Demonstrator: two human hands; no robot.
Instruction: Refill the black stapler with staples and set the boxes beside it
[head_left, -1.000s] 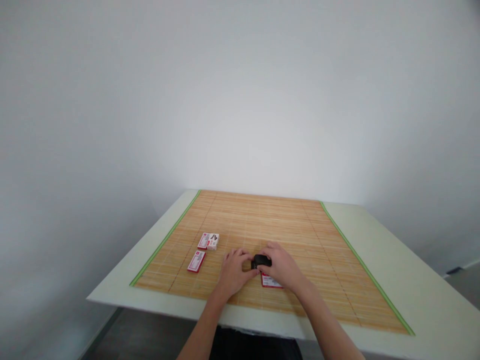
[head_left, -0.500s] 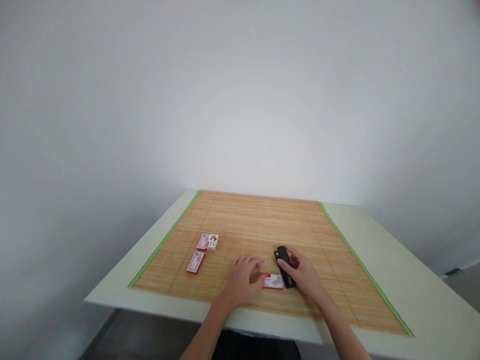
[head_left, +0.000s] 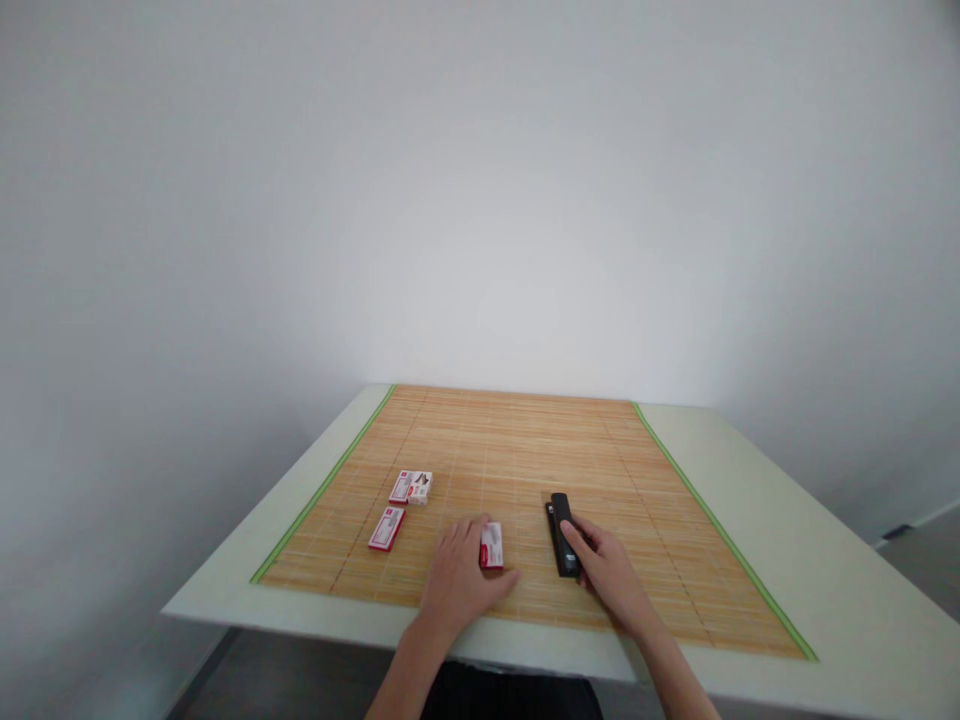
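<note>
A black stapler (head_left: pixel 562 529) lies lengthwise on the bamboo mat (head_left: pixel 525 450), right of centre. My right hand (head_left: pixel 611 577) rests at its near end, fingers curled on it. My left hand (head_left: pixel 457 578) lies on the mat with thumb and fingers round a small red-and-white staple box (head_left: pixel 492 545), which stands turned lengthwise. Two more red-and-white boxes sit to the left: one flat (head_left: pixel 386 528), and an opened one (head_left: pixel 412 487) behind it.
The mat has green side edges and covers a pale table (head_left: pixel 787 560) set against white walls. The table's near edge runs just in front of my wrists. Dark floor shows below.
My right hand carried the stapler from the middle to the right and laid it flat on the mat. My left hand took the staple box, turned it and slid it leftward.
</note>
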